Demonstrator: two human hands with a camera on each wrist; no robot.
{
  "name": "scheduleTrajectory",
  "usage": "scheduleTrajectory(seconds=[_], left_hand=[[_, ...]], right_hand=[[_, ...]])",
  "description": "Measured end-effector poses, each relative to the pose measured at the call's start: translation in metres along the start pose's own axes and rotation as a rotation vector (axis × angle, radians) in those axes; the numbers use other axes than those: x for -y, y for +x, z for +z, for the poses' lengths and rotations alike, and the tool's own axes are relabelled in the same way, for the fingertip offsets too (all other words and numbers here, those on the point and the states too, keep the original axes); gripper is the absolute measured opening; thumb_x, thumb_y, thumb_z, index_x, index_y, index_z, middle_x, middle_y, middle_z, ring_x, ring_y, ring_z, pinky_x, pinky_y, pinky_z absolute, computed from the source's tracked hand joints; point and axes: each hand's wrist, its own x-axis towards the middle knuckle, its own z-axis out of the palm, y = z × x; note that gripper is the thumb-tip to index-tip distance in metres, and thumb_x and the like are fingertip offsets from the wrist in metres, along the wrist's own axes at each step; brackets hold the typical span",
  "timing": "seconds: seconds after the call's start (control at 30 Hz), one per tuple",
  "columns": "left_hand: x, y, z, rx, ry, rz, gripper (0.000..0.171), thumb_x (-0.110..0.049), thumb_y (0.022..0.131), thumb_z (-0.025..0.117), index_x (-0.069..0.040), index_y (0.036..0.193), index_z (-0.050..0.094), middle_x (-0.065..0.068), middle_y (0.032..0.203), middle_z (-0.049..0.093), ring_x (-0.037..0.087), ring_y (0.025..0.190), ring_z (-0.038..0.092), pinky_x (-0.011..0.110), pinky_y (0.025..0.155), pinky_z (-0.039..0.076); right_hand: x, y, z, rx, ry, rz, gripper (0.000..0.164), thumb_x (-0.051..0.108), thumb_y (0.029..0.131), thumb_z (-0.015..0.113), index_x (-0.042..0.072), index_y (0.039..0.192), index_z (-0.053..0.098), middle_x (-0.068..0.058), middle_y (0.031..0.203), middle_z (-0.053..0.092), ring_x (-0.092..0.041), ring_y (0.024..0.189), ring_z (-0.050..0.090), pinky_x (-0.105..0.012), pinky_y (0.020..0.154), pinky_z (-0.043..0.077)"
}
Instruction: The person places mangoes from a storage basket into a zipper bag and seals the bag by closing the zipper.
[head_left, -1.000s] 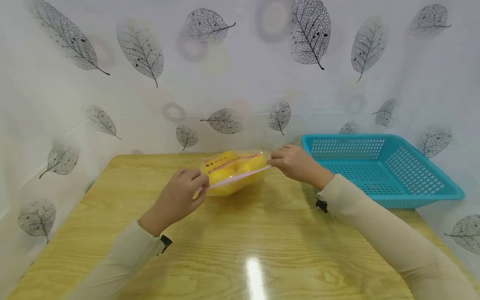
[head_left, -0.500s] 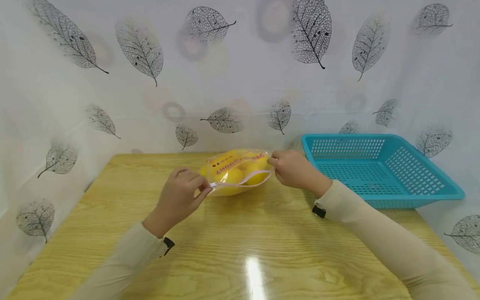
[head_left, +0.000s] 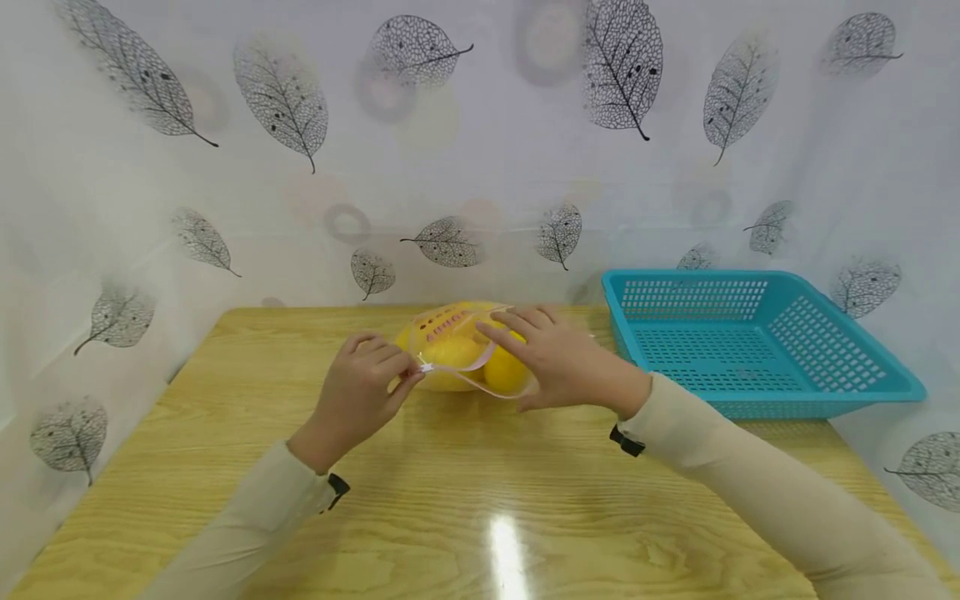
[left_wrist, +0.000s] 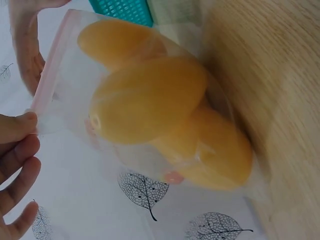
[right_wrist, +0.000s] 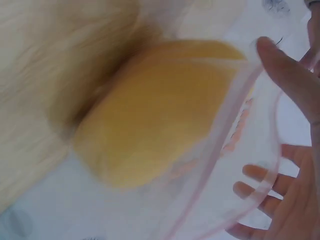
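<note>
A clear zip-lock bag (head_left: 447,327) with a pink closure strip and red lettering lies on the table, its mouth gaping toward me. Inside are several yellow lemons (left_wrist: 150,100), one of them (head_left: 505,367) close behind the opening. My left hand (head_left: 363,387) pinches the left corner of the closure between thumb and index finger; its other fingers curl loosely in the left wrist view. At the right side of the mouth is my right hand (head_left: 566,358), thumb and fingers spread. In the right wrist view its fingertips (right_wrist: 256,172) show beside the pink rim; exact contact is unclear.
A turquoise perforated basket (head_left: 847,395) stands at the table's right, just beyond my right forearm. The wood-grain table (head_left: 450,500) reaches back to a white curtain (head_left: 480,167) printed with grey leaves. A black strap (head_left: 628,440) is on my right wrist.
The bag's mouth has opened from nearly flat to wide. My right hand has let go of the right corner, spread its fingers and moved left over the opening. My left hand keeps its pinch.
</note>
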Motion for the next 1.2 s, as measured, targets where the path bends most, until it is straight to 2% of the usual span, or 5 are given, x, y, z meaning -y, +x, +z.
scheduleTrajectory(seconds=[0.33,0.57,0.7,0.87,1.2], left_hand=[[0.001,-0.001,0.003,-0.085,-0.008,0.065,0.014,-0.015,0.071,0.079,-0.009,0.07,0.067,0.001,0.067,0.067,0.02,0.066,0.059,0.041,0.084,0.048],[0.006,-0.005,0.001,-0.084,-0.059,0.106,0.016,-0.013,0.068,0.081,-0.01,0.072,0.066,0.002,0.071,0.068,0.019,0.07,0.061,0.041,0.087,0.048],[0.01,-0.007,-0.003,-0.045,-0.066,0.1,0.017,-0.015,0.067,0.082,-0.01,0.074,0.067,0.001,0.072,0.068,0.019,0.073,0.063,0.042,0.089,0.048],[0.01,-0.006,-0.005,-0.015,-0.038,0.102,0.018,-0.019,0.068,0.082,-0.01,0.077,0.069,0.001,0.074,0.069,0.02,0.075,0.063,0.043,0.089,0.048],[0.008,-0.005,-0.004,-0.069,-0.004,0.101,0.016,-0.017,0.065,0.082,-0.008,0.07,0.07,0.002,0.069,0.069,0.02,0.068,0.063,0.042,0.087,0.049]], right_hand=[[0.042,0.026,0.002,-0.164,-0.094,-0.115,0.086,0.048,0.072,0.075,0.008,0.14,0.041,-0.007,0.127,0.059,-0.024,0.115,0.057,-0.045,0.104,0.042],[0.045,0.038,0.011,-0.371,-0.107,-0.151,0.007,0.012,0.081,0.07,0.011,0.085,0.064,0.003,0.073,0.067,-0.012,0.062,0.061,-0.021,0.054,0.047],[0.045,0.039,0.012,-0.425,-0.107,-0.192,0.012,0.003,0.08,0.067,0.012,0.076,0.061,0.003,0.061,0.059,-0.01,0.051,0.051,-0.019,0.044,0.035],[0.047,0.038,0.012,-0.462,-0.13,-0.216,0.012,0.002,0.079,0.068,0.012,0.077,0.061,0.003,0.063,0.061,-0.01,0.052,0.053,-0.019,0.044,0.04],[0.053,0.044,0.015,-0.46,-0.109,-0.237,0.013,0.001,0.083,0.064,0.009,0.093,0.06,0.002,0.068,0.062,-0.01,0.053,0.053,-0.019,0.044,0.039]])
